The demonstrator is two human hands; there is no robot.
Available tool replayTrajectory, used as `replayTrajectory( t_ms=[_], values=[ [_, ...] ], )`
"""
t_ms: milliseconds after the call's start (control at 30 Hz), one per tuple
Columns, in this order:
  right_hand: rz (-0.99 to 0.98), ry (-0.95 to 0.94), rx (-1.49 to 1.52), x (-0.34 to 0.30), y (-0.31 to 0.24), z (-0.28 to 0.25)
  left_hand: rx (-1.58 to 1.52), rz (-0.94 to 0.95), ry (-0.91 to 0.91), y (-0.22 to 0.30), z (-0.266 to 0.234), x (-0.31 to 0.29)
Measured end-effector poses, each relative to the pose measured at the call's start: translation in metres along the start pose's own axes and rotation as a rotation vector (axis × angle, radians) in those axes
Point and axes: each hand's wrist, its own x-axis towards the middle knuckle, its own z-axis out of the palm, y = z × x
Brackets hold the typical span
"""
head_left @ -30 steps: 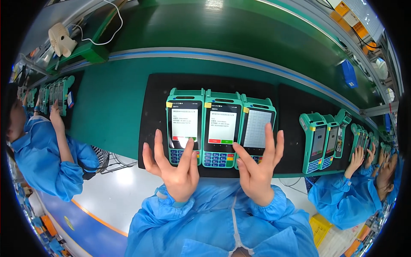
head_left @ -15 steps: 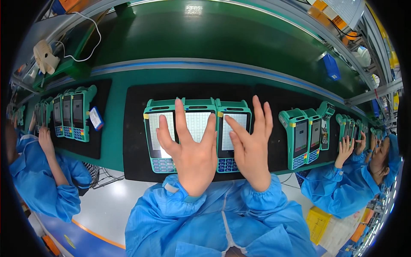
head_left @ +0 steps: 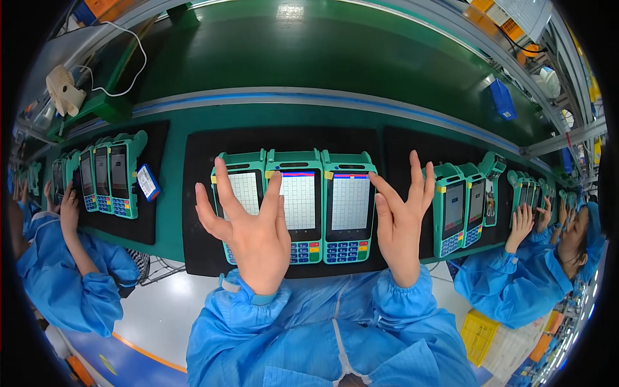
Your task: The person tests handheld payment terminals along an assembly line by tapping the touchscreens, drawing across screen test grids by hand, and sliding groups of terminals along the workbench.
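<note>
Three handheld payment terminals with keypads, in green casings, lie side by side on a black mat (head_left: 193,213). Grids fill their lit screens. My left hand (head_left: 256,242) is open over the left terminal (head_left: 242,187), fingers spread; its index fingertip is at the upper left of the middle terminal's screen (head_left: 300,203). My right hand (head_left: 401,235), also open, is beside the right terminal (head_left: 348,206), its index fingertip at the screen's upper right corner. Coloured strips run along the top of the middle and right screens. Neither hand holds anything. Part of the left terminal is hidden behind my left hand.
More green terminals stand on a mat to the right (head_left: 453,206) and to the left (head_left: 118,174), near co-workers in blue smocks. A blue-and-white box (head_left: 147,183) leans by the left group. Beyond a metal rail (head_left: 290,97) runs a green belt (head_left: 290,51).
My left hand has moved left off the middle screen, and my right hand has moved right across the right terminal's screen. Coloured strips now show atop the middle and right screens.
</note>
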Motion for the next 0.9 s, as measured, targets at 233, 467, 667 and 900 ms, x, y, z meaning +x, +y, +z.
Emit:
replayTrajectory(
  t_ms=[233, 467, 667, 900],
  values=[
    [-0.037, -0.032, -0.015, -0.015, 0.002, 0.002, -0.004, 0.013, -0.035, -0.003, -0.002, -0.011],
    [-0.022, -0.155, 0.024, -0.062, 0.003, -0.01, 0.06, 0.086, -0.111, -0.019, -0.015, -0.06],
    [0.006, -0.174, 0.02, -0.07, 0.003, -0.013, 0.04, 0.091, -0.116, -0.022, -0.017, -0.063],
    [-0.06, -0.15, 0.06, -0.064, -0.005, -0.002, 0.048, 0.154, -0.115, -0.014, -0.007, -0.066]
  ],
)
